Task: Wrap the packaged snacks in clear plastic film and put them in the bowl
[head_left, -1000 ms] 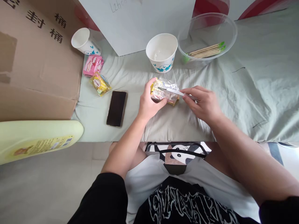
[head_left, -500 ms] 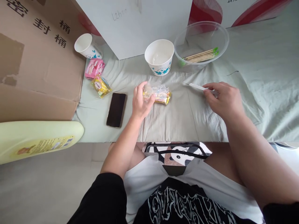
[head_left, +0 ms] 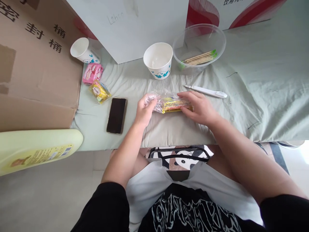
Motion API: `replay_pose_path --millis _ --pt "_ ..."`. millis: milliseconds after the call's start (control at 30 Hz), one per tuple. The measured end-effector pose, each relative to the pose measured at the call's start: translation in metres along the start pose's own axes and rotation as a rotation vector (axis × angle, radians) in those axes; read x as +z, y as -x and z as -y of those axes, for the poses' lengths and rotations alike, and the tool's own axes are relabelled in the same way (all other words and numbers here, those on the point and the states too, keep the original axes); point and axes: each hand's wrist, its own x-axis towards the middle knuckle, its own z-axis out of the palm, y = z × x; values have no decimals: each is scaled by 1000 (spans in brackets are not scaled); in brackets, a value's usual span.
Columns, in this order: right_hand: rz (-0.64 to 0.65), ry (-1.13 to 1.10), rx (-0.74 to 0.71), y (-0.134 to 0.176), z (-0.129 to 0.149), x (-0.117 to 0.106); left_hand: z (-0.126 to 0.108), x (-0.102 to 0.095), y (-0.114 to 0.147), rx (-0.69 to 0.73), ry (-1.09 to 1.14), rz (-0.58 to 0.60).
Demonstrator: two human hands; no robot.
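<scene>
Between my hands lies a yellow packet in clear plastic wrap (head_left: 172, 105), close to the cloth. My left hand (head_left: 144, 111) is closed on the crumpled wrap at its left end. The fingers and thumb of my right hand (head_left: 201, 108) grip the right end and cover part of it. Just beyond the right hand, a slim white utility knife (head_left: 205, 91) rests on the cloth, its tip towards the left. A white paper cup with blue leaf prints (head_left: 160, 69) stands upright behind the packet.
A clear plastic bowl (head_left: 177, 58) holds several green-tipped wooden sticks (head_left: 200, 59). To the left are a phone (head_left: 117, 116), a yellow packet (head_left: 100, 91), a pink packet (head_left: 92, 73) and a tilted paper cup (head_left: 83, 51). Cardboard boxes (head_left: 48, 93) border the table.
My right hand has let go of the utility knife, leaving it on the cloth, and moved left onto the packet. The packet's yellow end now shows more between my hands. The view has shifted slightly.
</scene>
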Motion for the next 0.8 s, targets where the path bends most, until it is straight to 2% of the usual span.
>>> replay_pose_path --millis 133,233,367,467,533,633,700,800 --pt "-2 21 112 -1 -1 -7 -9 -2 -4 -25 51 -100" --pt "-96 4 164 2 -5 -15 -17 -12 -9 -22 13 -217" --pt "-239 18 328 8 -14 -22 -20 -27 -12 19 -103 -347" --pt "-304 105 367 11 -15 -25 -18 -34 -10 92 -294 -281" --pt "-286 165 286 11 -10 -26 -18 -36 -8 200 -473 -160" --pt "-186 211 136 9 3 -24 -18 -35 -4 406 -675 -2" --pt "-134 233 84 8 9 -21 -19 -34 0 501 -721 34" --pt "-99 269 46 11 10 -18 -24 -34 11 613 -732 27"
